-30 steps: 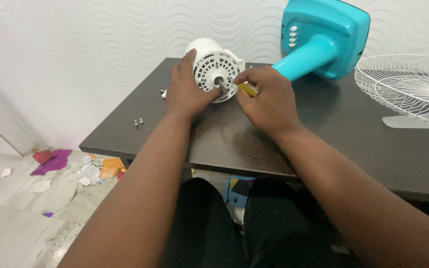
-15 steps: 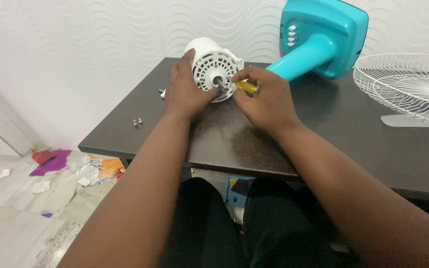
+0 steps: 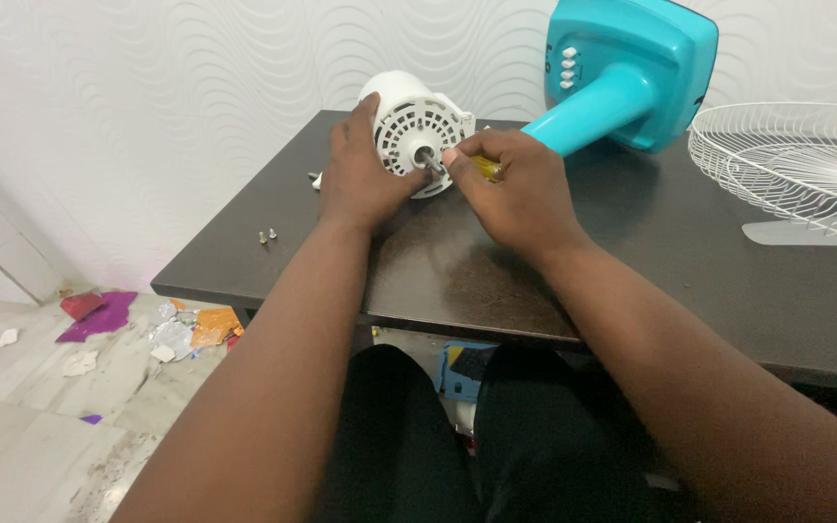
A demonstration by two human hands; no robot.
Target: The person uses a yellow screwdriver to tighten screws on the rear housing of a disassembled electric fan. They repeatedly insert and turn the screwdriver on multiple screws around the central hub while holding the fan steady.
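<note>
Left hand (image 3: 360, 184) grip: wrapped around white motor housing (image 3: 417, 124) | right hand (image 3: 515, 189) grip: closed on yellow-handled screwdriver (image 3: 481, 167) at its face

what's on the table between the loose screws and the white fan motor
The left hand, gripping the white fan motor; beyond the loose screws the head view shows only bare dark table.

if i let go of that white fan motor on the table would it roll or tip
Probably it would roll: the white motor housing looks round and lies on its side, steadied by the left hand. It likely feels heavy for its size. The vented plastic face looks rigid, not floppy.
</note>
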